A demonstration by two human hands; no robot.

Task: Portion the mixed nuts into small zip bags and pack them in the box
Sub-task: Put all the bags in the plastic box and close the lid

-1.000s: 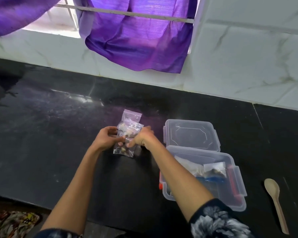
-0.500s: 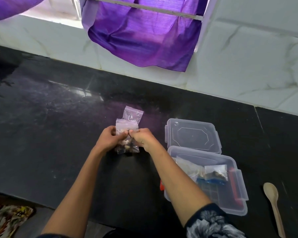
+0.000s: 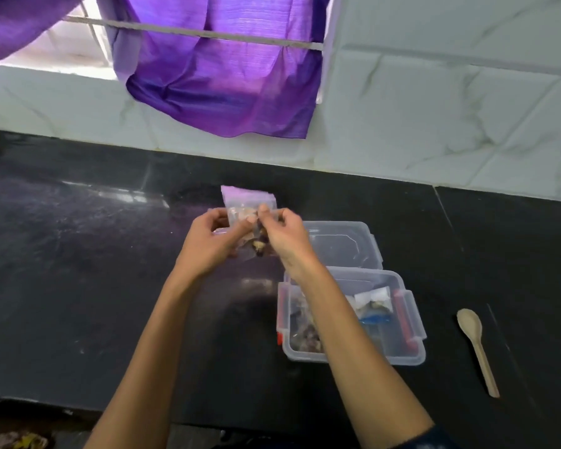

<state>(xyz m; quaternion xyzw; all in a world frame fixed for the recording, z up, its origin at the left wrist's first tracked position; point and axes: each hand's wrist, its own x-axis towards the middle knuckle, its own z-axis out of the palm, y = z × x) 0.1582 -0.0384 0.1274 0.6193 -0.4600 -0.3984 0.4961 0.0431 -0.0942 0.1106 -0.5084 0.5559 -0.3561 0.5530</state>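
Both hands up over mid table: left hand (image 3: 209,243) and right hand (image 3: 284,236) each pinch the filled zip bag (image 3: 249,222), nuts inside, likely sealing it. Box (image 3: 416,346) near the table's front right, lid (image 3: 344,243) off behind it, several filled bags already inside. Spoon (image 3: 476,348) right of box. Left: seal, pack, close.

A black counter (image 3: 78,286) runs across the view, glossy, with pale reflections on its left part. Behind it stands a white marbled tile wall (image 3: 434,124). A purple cloth (image 3: 224,85) hangs over a thin rod (image 3: 191,33) at a bright window (image 3: 62,53), its lower edge in front of the wall. Patterned fabric (image 3: 10,440) shows at the bottom left, below the counter's edge.
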